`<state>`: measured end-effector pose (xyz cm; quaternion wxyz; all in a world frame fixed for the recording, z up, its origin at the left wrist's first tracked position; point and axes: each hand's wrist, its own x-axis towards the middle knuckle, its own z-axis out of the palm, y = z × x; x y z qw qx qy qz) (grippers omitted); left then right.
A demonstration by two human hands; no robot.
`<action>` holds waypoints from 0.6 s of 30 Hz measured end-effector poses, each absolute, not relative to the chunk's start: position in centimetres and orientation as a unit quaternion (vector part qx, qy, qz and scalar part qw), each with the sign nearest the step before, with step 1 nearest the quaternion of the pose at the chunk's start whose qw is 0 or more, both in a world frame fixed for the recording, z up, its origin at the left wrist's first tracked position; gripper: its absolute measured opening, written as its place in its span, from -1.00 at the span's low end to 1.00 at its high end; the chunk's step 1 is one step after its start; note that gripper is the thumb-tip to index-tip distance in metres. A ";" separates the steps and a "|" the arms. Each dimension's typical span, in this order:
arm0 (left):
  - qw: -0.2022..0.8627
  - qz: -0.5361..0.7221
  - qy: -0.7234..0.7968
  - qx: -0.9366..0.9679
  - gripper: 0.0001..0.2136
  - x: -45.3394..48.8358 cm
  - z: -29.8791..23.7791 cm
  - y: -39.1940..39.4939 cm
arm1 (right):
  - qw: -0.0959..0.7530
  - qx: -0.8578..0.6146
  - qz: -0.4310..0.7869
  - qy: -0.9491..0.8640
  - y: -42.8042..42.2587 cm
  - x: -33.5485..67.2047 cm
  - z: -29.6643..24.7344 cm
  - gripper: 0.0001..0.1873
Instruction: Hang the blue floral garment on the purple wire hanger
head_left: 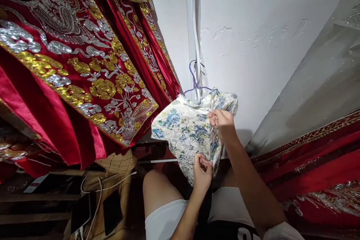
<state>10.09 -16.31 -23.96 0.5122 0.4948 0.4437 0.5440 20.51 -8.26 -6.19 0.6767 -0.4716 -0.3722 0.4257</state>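
A white blouse (188, 131) with blue and yellow flowers hangs from a purple hanger (194, 82) in front of me. My right hand (222, 120) is closed in a pinch on the blouse's front edge, just below the neckline. Lower down, my left hand (202, 170) pinches the same edge near the hem, thumb and fingers together. Between the two hands the edge runs nearly straight. My fingers hide the exact bits of cloth they grip.
Red garments (112, 63) with gold and silver sequins hang close on the left. More red embroidered cloth (317, 180) and sheer white fabric (323, 71) are at the right. Phones (112, 212) and a white cable (98, 191) lie on a wooden seat at lower left.
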 end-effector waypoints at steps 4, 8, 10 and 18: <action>0.531 0.525 0.427 0.509 -0.69 9.4 -25.5 -15.8 | 0.709 -0.427 0.392 -0.402 -7.7 19.7 -3.3 -0.78; 0.496 0.491 0.452 0.555 -0.73 7.2 -25.2 -14.5 | 0.694 -0.414 0.376 -0.452 -8.6 19.3 -3.0 -0.79; 0.470 0.484 0.439 0.593 -0.78 6.1 -22.7 -13.4 | 0.676 -0.414 0.372 -0.483 -9.2 19.1 -3.2 -0.79; 0.197 0.600 0.275 0.725 -0.73 5.4 -5.1 -8.3 | 0.664 -0.414 0.344 -0.519 -11.5 18.1 -1.6 -0.76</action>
